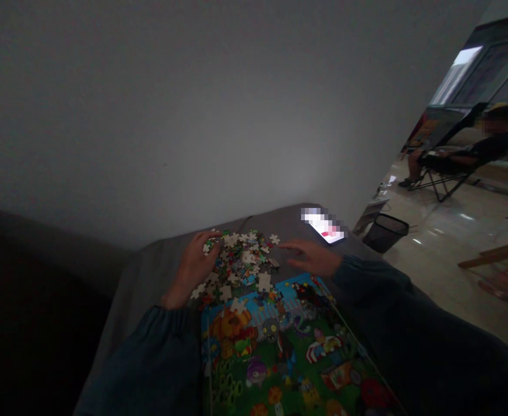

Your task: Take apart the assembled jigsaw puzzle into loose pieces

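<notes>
Grey cloth carries the loose puzzle pieces (240, 260), heaped just beyond the puzzle board (280, 358). Left hand (193, 267) rests spread on the heap's edge; right hand (312, 257) lies flat beside it, fingers extended.

We see the pile of puzzle pieces (240, 263) on the desk (149, 271), just behind the puzzle board (288, 352). The phone (324, 226) lies behind and right of the pile. The bin (385, 231) stands on the floor (444, 242), right of the desk.
</notes>
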